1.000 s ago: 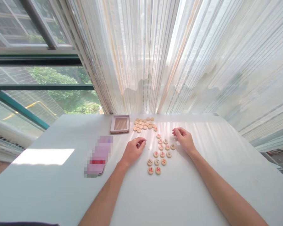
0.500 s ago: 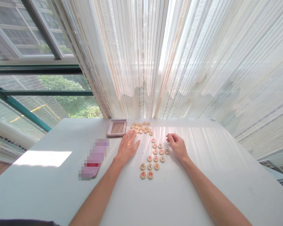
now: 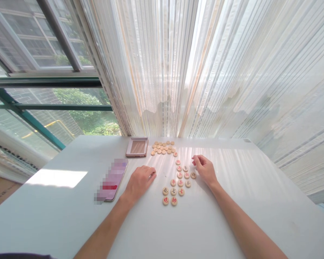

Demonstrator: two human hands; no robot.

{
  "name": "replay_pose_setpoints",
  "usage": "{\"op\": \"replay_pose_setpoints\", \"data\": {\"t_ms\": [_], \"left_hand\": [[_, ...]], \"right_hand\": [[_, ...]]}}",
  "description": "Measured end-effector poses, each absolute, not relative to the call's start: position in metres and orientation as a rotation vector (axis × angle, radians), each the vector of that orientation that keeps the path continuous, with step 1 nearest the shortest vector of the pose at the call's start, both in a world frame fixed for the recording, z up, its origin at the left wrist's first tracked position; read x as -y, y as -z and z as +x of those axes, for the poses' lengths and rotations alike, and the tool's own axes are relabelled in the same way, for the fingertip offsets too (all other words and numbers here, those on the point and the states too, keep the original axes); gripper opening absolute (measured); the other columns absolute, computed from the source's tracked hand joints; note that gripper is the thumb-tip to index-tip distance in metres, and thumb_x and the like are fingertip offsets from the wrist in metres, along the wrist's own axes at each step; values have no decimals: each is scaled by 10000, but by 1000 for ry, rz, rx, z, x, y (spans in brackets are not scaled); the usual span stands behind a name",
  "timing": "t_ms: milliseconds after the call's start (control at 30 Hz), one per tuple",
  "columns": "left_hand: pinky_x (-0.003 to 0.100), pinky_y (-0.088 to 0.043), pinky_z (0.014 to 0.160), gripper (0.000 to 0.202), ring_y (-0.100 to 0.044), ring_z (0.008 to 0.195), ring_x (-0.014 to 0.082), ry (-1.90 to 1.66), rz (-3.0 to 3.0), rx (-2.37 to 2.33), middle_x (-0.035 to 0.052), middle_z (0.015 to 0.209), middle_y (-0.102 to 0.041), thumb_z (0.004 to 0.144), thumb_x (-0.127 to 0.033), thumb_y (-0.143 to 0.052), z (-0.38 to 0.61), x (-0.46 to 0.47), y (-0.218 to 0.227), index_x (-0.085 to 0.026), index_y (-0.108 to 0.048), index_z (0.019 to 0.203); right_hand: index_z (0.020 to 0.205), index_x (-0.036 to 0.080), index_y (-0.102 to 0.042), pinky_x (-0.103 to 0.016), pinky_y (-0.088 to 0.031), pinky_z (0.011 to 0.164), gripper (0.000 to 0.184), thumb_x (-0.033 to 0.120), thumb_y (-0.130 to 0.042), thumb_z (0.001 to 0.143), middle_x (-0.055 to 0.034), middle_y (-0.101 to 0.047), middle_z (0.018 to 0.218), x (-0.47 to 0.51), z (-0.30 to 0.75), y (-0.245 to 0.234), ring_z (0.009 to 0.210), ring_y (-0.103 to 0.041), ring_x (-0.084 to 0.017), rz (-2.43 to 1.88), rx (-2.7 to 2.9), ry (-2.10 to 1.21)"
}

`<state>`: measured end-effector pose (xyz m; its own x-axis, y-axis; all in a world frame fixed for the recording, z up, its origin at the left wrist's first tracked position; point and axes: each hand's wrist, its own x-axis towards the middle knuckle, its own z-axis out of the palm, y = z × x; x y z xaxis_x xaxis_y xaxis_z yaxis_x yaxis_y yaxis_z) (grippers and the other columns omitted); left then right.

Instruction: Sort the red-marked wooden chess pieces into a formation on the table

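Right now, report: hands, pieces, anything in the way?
Left grip curled, contents unclear. Right grip curled beside face-up pieces. Blank pieces beyond, near box. Phone left of left grip, apart from pieces.

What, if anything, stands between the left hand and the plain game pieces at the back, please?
Nothing visible does: from the left hand, the white tabletop runs up to the plain game pieces. The shallow box sits left of them, outside the straight path.

Smooth bench (image 3: 145, 230), semi-gloss beneath the left fingers (image 3: 150, 170), smooth, matt, wood-look discs (image 3: 180, 183) near the right fingers (image 3: 198, 158), sheer, finely ribbed, cloth-like curtain (image 3: 164, 72) beyond both
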<state>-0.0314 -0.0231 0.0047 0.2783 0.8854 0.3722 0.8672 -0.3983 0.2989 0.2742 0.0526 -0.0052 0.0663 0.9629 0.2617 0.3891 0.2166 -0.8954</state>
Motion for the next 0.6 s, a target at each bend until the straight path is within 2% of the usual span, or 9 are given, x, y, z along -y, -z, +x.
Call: {"op": "replay_pose_setpoints", "data": {"t_ms": [133,233,300,367,467,600], "left_hand": [[364,-529,882,159,-691,944,228,-817,2209,-1560,42,996,-745,921,-311,-600,-31,20,-19,-241,-696,1026],[340,-555,881,230,-711,932,207,-956,1906,-1402,33,1044,-750,894,-392,-643,-16,4,-38,-248,-707,1062],[347,-557,916,250,-714,952,209,-1045,1711,-1226,54,1057,-750,861,-400,-688,1,-14,-49,-221,-725,1032],[377,-554,948,279,-706,1002,226,-1079,1567,-1067,90,1101,-741,841,-388,-717,21,-35,-56,-184,-730,1032],[411,-576,925,358,-715,997,230,-1075,1483,-972,139,1114,-731,920,-417,-613,48,-58,-58,-128,-697,1113],[425,-590,908,407,-728,958,237,-1030,1407,-874,161,1099,-733,925,-464,-608,63,-52,-54,-98,-698,1079]], "right_hand": [[871,194,-691,-353,-528,697,449,594,-495,924,-81,-718,778,-45,272,-2,739,-673,-241,-1330,1548,-651],[875,219,-701,-355,-531,664,370,545,-532,921,-73,-726,811,-32,267,-8,732,-653,-238,-1281,1625,-613],[921,230,-702,-359,-543,649,324,513,-544,924,-74,-730,873,-24,261,-12,739,-645,-234,-1231,1669,-593],[990,234,-695,-374,-561,701,287,473,-547,934,-76,-726,957,-18,255,-14,773,-652,-228,-1176,1696,-567],[1089,223,-663,-382,-571,757,264,414,-542,953,-79,-709,999,-16,251,-16,842,-670,-225,-1111,1712,-528],[1163,213,-619,-376,-584,760,266,366,-568,951,-88,-681,1035,-12,253,-21,908,-673,-225,-1060,1710,-490]]}}
